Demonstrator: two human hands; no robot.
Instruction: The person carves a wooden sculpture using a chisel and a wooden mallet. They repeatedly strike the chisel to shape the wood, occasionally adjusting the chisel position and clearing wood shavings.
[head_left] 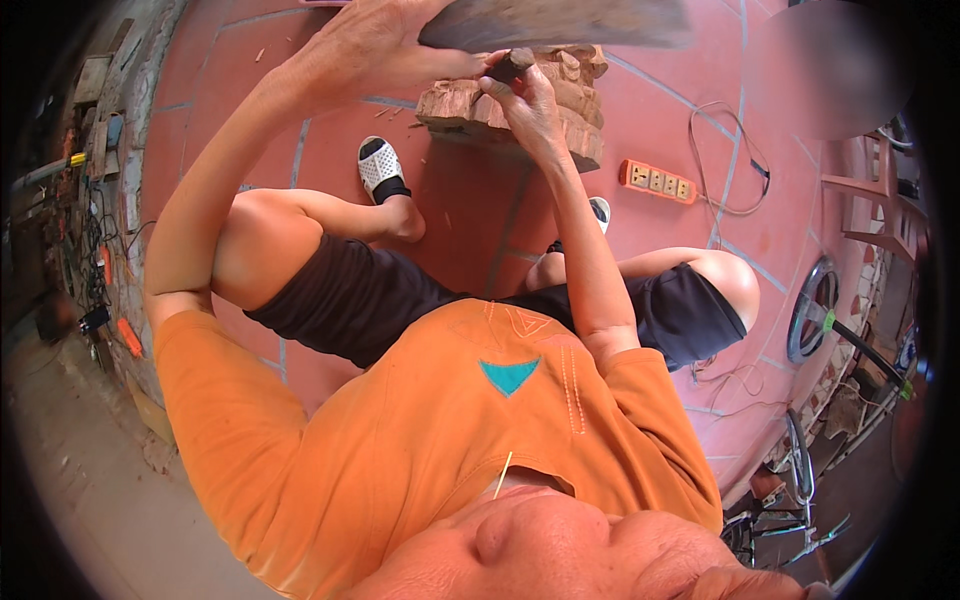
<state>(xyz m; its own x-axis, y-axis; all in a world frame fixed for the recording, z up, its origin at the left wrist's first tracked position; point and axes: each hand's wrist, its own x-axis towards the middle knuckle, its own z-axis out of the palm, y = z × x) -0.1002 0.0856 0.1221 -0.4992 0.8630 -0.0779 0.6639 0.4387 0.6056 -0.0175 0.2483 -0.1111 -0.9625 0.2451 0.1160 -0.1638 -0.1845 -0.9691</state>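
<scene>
The right hand's (535,104) grip encloses a dark rod (513,65), seemingly for steadiness, above a wooden block (577,140); the left hand's (385,42) grip, beside a blurred grey slab (570,22), is indiscernible from here

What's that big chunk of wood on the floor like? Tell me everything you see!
The chunk of wood is reddish-brown and blocky, with rough, uneven edges and stepped, carved-looking lumps on its right side. It rests on the red tiled floor, beyond the person's feet. The right hand hides its middle; whether they touch, I can't tell.
</scene>
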